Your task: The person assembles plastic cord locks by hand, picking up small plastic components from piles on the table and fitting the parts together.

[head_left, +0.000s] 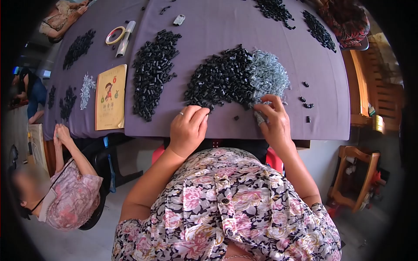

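Note:
My left hand [186, 130], with a ring on one finger, is at the near edge of a heap of small black cylindrical parts [222, 74]. Its thumb and fingers are pinched together; what is between them is too small to make out. Against the heap's right side lies a pile of small clear plastic pieces [269, 74]. My right hand [275, 126] reaches the near edge of both, fingers curled in toward the thumb. A greyish wrap [260, 117] shows around one of its fingers. Any piece in its fingertips is hidden.
A long pile of black parts [152, 71] lies to the left, beside a yellow booklet [110, 98]. A tape roll [115, 35] lies farther back. A few loose black parts [308, 105] are at right. Another person [72, 191] sits at left, and others are at the far corners.

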